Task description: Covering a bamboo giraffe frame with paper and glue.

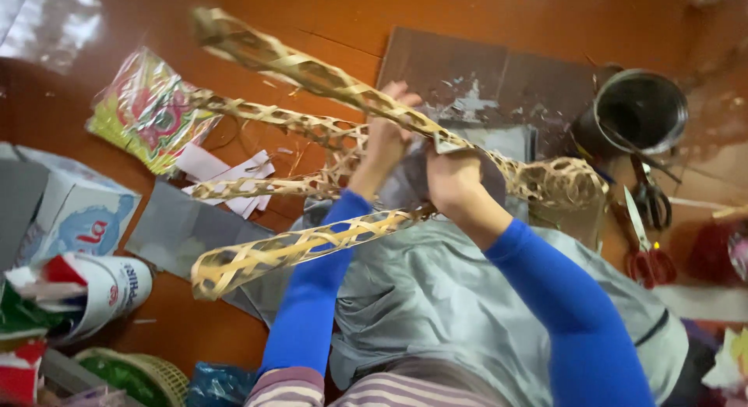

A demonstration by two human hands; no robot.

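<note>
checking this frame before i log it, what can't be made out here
Head view only:
- Fingers of both hands, left and right: buried in the open-weave bamboo lattice frame, so the grip is unclear.
- Inside of the round dark metal tin: too dark.
- Red-handled scissors: blurred.
- Green woven basket: cut off by the bottom edge.

Soft daylight enters from the upper left, leaving a pale glare patch on the glossy red-brown floor (54,25). The whole frame is smeared by motion blur. Shadows are weak and diffuse. The upper right corner is hazy and out of focus.
</note>
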